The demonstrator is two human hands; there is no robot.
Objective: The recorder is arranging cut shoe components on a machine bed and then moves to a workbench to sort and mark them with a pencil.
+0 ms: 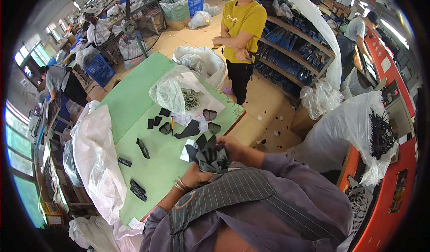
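Note:
Both my hands hold a fanned bundle of dark grey, flat cut pieces (pixel 212 158) close to my body, over the near table edge. My left hand (pixel 197 175) grips its lower left side, and my right hand (pixel 229 147) closes on its upper right side. A white paper (pixel 186 151) lies beside the bundle. Beyond it on the green table (pixel 134 131) rest a black curved piece (pixel 189 130), dark rounded pieces (pixel 214 127), small black squares (pixel 157 121) and a yellow pen-like stick (pixel 172 124). Further left lie a black strip-shaped piece (pixel 143 148) and black stacks (pixel 138 190).
A clear bag of grey-green pieces (pixel 191 99) stands on the table's far part. White sheeting (pixel 98 158) drapes the left edge. A person in a yellow shirt (pixel 244 26) stands beyond, near a shelf rack (pixel 291 50). A sack of black strips (pixel 331 131) stands right; a fan (pixel 130 26) far left.

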